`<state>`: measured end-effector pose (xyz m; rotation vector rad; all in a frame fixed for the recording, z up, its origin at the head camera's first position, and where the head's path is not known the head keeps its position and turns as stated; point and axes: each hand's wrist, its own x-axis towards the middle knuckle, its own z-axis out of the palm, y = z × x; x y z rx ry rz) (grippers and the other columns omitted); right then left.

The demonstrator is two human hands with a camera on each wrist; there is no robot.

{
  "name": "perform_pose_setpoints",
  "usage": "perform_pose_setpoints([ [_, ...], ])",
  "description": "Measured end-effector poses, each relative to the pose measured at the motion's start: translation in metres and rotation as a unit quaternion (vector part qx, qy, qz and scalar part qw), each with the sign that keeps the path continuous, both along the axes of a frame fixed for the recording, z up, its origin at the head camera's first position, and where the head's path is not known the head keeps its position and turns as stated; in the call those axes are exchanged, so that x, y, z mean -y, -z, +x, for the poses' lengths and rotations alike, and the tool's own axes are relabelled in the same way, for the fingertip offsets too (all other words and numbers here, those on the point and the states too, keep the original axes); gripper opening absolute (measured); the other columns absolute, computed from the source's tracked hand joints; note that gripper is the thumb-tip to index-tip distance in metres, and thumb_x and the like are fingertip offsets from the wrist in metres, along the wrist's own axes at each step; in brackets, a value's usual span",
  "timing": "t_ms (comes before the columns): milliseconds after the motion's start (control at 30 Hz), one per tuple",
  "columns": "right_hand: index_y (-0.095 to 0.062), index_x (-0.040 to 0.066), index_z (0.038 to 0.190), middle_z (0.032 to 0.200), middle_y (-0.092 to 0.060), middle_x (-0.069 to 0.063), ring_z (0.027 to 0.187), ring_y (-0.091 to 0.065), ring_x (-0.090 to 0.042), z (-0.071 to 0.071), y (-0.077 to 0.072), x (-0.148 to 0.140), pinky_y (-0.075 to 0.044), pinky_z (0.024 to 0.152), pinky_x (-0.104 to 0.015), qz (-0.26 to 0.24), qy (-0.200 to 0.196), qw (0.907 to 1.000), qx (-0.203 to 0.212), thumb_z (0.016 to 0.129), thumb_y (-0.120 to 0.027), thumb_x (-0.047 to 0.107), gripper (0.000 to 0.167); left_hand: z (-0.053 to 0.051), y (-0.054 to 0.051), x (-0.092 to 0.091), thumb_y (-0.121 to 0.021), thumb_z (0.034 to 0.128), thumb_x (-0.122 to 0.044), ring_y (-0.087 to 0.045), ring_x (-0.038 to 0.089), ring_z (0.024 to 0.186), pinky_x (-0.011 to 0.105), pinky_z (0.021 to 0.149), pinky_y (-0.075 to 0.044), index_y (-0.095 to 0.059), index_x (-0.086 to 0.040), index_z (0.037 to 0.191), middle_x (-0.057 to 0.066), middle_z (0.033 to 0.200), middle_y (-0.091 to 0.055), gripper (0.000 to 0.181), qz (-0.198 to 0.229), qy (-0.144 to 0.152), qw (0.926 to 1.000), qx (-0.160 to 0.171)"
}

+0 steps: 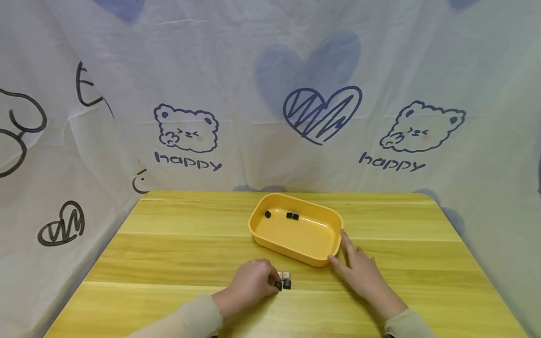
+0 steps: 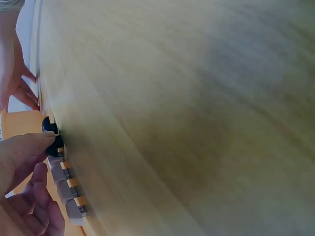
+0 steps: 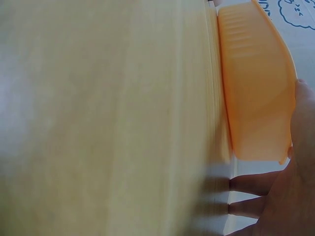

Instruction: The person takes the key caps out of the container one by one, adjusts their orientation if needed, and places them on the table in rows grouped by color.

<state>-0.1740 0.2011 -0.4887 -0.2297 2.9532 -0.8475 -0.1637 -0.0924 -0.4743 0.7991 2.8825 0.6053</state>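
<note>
My left hand [image 1: 252, 282] pinches a black keycap-like piece [image 1: 278, 285] on the table in front of the tray. Right beside it lies a second dark piece [image 1: 287, 284], with white pieces [image 1: 286, 275] just behind. In the left wrist view the thumb of my left hand [image 2: 24, 172] presses a black piece [image 2: 55, 146] in a row with several pale ones [image 2: 65, 191]. My right hand [image 1: 364, 276] rests at the right end of the yellow tray [image 1: 291, 254], fingers spread and touching its rim; the right wrist view has this hand [image 3: 280, 196] against the tray wall [image 3: 258, 88].
Inside the tray are three black pieces, one [image 1: 268, 214] at the left and two [image 1: 292, 216] side by side near the back wall. The wooden table [image 1: 169, 253] ends at a white printed cloth [image 1: 249, 141] hanging behind and at both sides.
</note>
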Motion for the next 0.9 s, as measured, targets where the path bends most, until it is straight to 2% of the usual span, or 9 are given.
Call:
perform_pose_setpoints([
  [467,-0.001,0.018,0.158,0.145,-0.039,-0.028,0.130,-0.031,-0.057,0.001,0.000,0.000,-0.013,0.096,-0.079,0.004,-0.002,1.0000,-0.004,0.098,-0.039,0.060,0.082,-0.002,0.002,0.000,-0.085,0.0714,-0.020,-0.046,0.000,0.062,0.020,0.055,-0.040,-0.077,-0.018,0.085,-0.015,0.072,-0.051,0.016,0.009,-0.006,0.9999,0.000],
  [700,-0.001,0.019,0.158,0.145,-0.038,-0.029,0.131,-0.030,-0.057,0.001,0.000,-0.001,-0.012,0.097,-0.079,0.001,-0.001,1.0000,-0.001,0.098,-0.039,0.060,0.082,-0.003,0.002,0.000,-0.086,0.0705,-0.022,-0.046,0.000,0.063,0.020,0.055,-0.040,-0.076,-0.018,0.085,-0.013,0.074,-0.051,0.018,0.014,-0.006,0.9998,-0.014],
  [800,-0.001,0.018,0.158,0.145,-0.038,-0.029,0.131,-0.030,-0.057,0.000,0.000,-0.001,-0.012,0.097,-0.079,0.001,-0.001,1.0000,-0.001,0.098,-0.039,0.060,0.082,-0.005,-0.002,0.001,-0.086,0.0708,-0.023,-0.046,0.001,0.063,0.019,0.055,-0.040,-0.075,-0.019,0.083,-0.012,0.074,-0.052,0.017,0.024,0.002,0.9993,-0.028],
  [900,-0.002,0.018,0.158,0.145,-0.038,-0.029,0.131,-0.030,-0.057,0.000,0.001,-0.001,-0.012,0.097,-0.079,0.002,-0.002,1.0000,0.000,0.098,-0.039,0.060,0.082,-0.014,-0.012,0.001,-0.085,0.0723,-0.024,-0.048,0.001,0.064,0.019,0.056,-0.041,-0.074,-0.018,0.081,-0.011,0.074,-0.055,0.016,0.033,0.007,0.9980,-0.053],
])
